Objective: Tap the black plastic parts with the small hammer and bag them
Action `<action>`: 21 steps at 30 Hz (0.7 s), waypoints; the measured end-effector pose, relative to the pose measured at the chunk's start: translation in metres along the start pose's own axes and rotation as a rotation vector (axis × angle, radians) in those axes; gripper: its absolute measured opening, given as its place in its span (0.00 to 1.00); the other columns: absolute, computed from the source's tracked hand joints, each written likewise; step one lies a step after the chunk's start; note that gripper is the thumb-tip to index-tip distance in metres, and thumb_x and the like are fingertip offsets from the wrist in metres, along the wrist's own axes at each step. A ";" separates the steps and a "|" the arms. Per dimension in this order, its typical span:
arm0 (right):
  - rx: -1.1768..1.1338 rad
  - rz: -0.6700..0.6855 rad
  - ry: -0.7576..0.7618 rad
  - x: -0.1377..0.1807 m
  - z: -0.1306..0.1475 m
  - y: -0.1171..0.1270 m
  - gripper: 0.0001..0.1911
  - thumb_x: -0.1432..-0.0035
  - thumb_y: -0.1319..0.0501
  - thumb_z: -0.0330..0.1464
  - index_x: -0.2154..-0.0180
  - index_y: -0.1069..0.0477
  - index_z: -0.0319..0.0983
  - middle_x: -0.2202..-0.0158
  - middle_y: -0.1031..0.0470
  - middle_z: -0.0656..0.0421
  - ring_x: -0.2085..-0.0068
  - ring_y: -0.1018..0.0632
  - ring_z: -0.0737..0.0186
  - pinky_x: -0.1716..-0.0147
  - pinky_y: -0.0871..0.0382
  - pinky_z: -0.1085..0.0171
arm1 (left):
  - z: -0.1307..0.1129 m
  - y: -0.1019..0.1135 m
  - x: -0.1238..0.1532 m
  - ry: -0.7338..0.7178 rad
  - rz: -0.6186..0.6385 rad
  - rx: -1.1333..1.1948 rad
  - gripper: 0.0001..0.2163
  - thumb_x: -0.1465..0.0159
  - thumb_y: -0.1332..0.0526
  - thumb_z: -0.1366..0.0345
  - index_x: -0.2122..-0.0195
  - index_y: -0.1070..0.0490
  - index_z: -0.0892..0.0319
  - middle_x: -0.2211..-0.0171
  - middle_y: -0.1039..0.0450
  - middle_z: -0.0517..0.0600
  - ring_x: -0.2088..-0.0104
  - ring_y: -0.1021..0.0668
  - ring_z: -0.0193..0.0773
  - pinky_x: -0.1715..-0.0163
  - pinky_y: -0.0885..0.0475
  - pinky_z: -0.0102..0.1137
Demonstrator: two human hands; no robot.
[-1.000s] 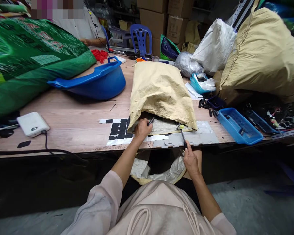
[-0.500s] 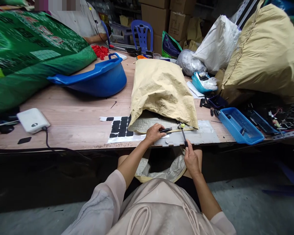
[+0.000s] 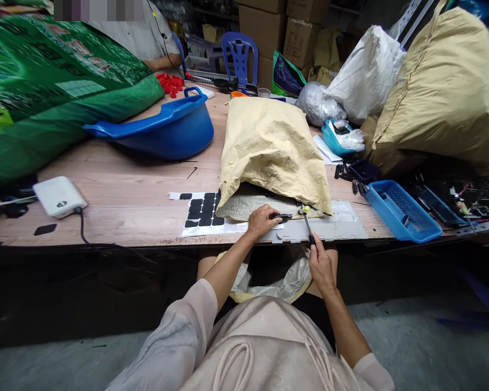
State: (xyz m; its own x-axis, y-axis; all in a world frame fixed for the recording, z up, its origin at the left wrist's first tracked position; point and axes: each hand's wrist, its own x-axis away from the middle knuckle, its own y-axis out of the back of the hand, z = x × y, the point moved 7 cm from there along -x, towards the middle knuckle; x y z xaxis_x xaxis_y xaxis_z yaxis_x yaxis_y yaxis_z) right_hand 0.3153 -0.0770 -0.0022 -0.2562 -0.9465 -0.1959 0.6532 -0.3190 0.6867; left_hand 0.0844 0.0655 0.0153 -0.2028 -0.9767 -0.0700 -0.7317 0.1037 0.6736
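Observation:
My left hand (image 3: pixel 262 221) is closed around a slim dark piece (image 3: pixel 284 216) at the mouth of a beige woven sack (image 3: pixel 275 146). What exactly the piece is, I cannot make out. In my right hand (image 3: pixel 321 266) is a small hammer (image 3: pixel 307 221) with a dark grip, a metal shaft and a yellowish face on its head. The hammer's head is just right of the dark piece, near the sack's lower lip. Beneath both hands lies a grey plate (image 3: pixel 330 228) along the table edge. A white sheet of black stickers (image 3: pixel 206 209) lies left of my left hand.
A blue basin (image 3: pixel 167 133) and a green sack (image 3: pixel 65 92) stand to the left, with a white box on a cable (image 3: pixel 60 198) nearer. On the right are a blue basket (image 3: pixel 403 212) and stuffed sacks (image 3: pixel 448 92). An open bag (image 3: pixel 285 285) hangs at my lap.
The whole view has shifted slightly to the right. The dark piece in my left hand appears turned a little; both hands otherwise keep nearly the same places.

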 end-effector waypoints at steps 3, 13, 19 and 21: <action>-0.077 0.021 -0.019 0.006 0.008 0.001 0.29 0.27 0.49 0.40 0.32 0.32 0.36 0.43 0.19 0.48 0.49 0.16 0.53 0.50 0.21 0.58 | 0.000 -0.001 0.000 0.017 0.001 -0.004 0.09 0.38 0.29 0.62 0.57 0.15 0.50 0.59 0.21 0.48 0.56 0.21 0.40 0.56 0.27 0.32; -0.113 0.163 0.130 0.015 0.052 -0.012 0.26 0.27 0.49 0.37 0.32 0.30 0.41 0.38 0.22 0.52 0.39 0.21 0.53 0.39 0.26 0.55 | 0.000 -0.001 0.000 0.033 0.020 -0.007 0.10 0.39 0.28 0.62 0.56 0.16 0.47 0.59 0.21 0.47 0.55 0.21 0.40 0.57 0.28 0.32; -0.071 0.163 0.175 0.016 0.052 -0.017 0.26 0.26 0.49 0.36 0.32 0.31 0.42 0.37 0.23 0.53 0.39 0.21 0.53 0.38 0.26 0.55 | -0.002 0.002 0.001 0.053 0.019 0.003 0.07 0.38 0.28 0.62 0.59 0.15 0.48 0.60 0.22 0.46 0.57 0.22 0.39 0.58 0.29 0.32; -0.062 0.172 0.166 0.016 0.050 -0.018 0.26 0.27 0.49 0.36 0.33 0.30 0.42 0.38 0.22 0.54 0.39 0.20 0.53 0.38 0.26 0.55 | -0.003 0.002 0.002 0.060 0.022 0.007 0.07 0.39 0.28 0.62 0.59 0.15 0.48 0.60 0.22 0.46 0.57 0.21 0.40 0.59 0.29 0.32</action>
State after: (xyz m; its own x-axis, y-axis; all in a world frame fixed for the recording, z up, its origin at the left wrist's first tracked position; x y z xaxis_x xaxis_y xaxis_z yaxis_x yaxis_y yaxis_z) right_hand 0.2640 -0.0837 0.0175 -0.0204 -0.9805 -0.1954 0.7206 -0.1499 0.6769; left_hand 0.0845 0.0636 0.0186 -0.1793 -0.9837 -0.0105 -0.7322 0.1263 0.6692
